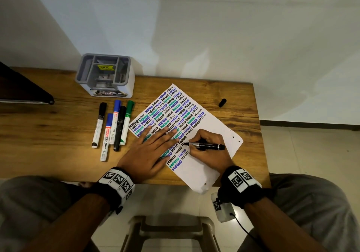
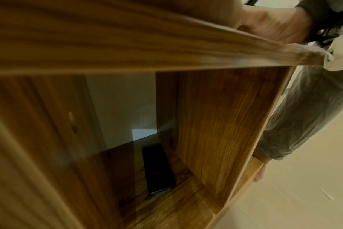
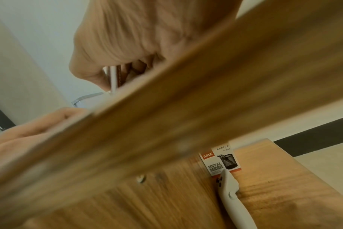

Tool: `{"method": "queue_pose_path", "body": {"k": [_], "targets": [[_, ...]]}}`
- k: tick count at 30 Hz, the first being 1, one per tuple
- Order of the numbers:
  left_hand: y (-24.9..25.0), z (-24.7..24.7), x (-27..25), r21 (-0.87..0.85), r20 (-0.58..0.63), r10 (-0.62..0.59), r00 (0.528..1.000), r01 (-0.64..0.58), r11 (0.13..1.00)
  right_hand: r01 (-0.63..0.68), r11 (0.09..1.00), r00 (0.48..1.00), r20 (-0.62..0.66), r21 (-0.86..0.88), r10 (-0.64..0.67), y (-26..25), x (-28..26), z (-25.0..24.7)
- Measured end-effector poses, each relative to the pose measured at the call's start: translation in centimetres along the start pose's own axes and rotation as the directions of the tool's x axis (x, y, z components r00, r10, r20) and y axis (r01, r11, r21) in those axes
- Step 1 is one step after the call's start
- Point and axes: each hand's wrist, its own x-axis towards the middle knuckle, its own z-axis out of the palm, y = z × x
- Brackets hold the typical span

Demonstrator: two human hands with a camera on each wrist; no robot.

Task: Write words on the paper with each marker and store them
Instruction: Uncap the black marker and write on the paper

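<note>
A white paper (image 1: 214,132) lies slanted on the wooden table (image 1: 58,134), covered in rows of "HELLO" in black, blue, purple and green. My left hand (image 1: 155,142) rests flat on its left part with the fingers spread. My right hand (image 1: 194,142) pinches an uncapped black marker (image 1: 209,146) whose tip touches the paper at a black word. The marker's black cap (image 1: 222,102) lies on the table beyond the paper. Several capped markers (image 1: 115,127) lie side by side left of the paper. In the right wrist view the table edge hides the fingertips of my right hand (image 3: 137,38).
A grey and white desk organiser (image 1: 105,75) with open compartments stands at the back left. A dark object (image 1: 25,88) covers the far left. Under the tabletop, a shelf holds a black phone (image 2: 158,168), a printed box (image 3: 221,161) and a white tool (image 3: 231,193). A stool (image 1: 171,230) stands between my knees.
</note>
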Motion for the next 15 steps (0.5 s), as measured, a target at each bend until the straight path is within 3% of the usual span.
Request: {"method": "queue_pose_path", "body": {"k": [15], "targets": [[-0.03, -0.04, -0.09, 0.011, 0.016, -0.007, 1.000, 0.007, 1.000, -0.015, 1.000, 1.000, -0.007, 0.014, 0.015, 0.16, 0.05, 0.03]]}}
